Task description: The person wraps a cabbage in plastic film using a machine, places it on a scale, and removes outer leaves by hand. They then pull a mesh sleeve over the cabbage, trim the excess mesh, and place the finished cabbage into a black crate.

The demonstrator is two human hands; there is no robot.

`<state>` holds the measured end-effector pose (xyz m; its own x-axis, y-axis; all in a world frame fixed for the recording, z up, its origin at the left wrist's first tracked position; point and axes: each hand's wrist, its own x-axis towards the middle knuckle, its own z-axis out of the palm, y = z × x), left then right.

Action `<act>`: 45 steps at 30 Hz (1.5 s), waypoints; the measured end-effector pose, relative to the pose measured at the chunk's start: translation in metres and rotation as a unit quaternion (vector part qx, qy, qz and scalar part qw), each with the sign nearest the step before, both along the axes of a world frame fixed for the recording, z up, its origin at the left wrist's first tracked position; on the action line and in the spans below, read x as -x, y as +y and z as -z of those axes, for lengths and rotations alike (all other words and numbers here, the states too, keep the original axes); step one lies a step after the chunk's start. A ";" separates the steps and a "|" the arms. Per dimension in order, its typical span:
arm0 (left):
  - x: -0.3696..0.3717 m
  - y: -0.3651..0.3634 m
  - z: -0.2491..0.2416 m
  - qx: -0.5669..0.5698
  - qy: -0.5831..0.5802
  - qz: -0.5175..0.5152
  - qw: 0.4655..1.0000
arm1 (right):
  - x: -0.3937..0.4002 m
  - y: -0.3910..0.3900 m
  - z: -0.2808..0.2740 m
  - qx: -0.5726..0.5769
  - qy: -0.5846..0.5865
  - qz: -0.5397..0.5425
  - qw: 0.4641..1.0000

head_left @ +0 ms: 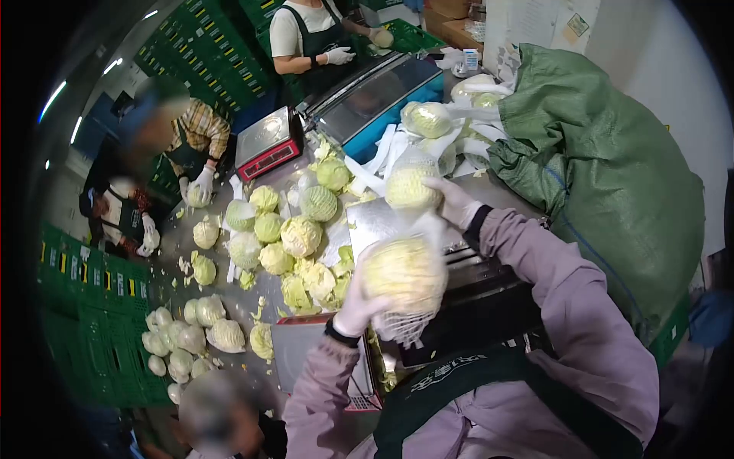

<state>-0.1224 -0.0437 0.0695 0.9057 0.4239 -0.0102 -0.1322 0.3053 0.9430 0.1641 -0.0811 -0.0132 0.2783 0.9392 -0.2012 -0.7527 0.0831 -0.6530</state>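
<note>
Two grasps: left fingers (375,304) round near cabbage (405,274), right fingers (437,184) on far cabbage (411,188); slack netting (403,327) could slide, dropping near cabbage.

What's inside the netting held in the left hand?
Inside the netting at the left hand is a pale cabbage. The side against the palm is covered and cannot be seen.

From where I stand, I can't make out a single word or number. The apron (459,375) has pale lettering across it, too blurred for me to read. The tags on the green crates (95,271), the print on the small box (470,60) and the papers (535,21) on the wall are all too small.
</note>
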 end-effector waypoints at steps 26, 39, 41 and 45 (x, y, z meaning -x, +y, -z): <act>-0.153 0.039 0.081 -0.500 0.153 -0.063 0.850 | -0.049 -0.061 0.084 0.267 -0.334 0.065 0.902; -0.109 0.060 0.062 -0.443 0.119 0.016 0.889 | -0.056 -0.139 0.004 0.269 -0.649 0.047 0.710; -0.101 0.075 0.062 -0.458 0.126 0.025 0.879 | -0.068 -0.146 0.006 0.216 -0.674 0.068 0.703; -0.142 0.105 0.066 -0.393 0.145 -0.095 0.903 | -0.096 -0.079 -0.010 0.091 -0.665 0.138 0.729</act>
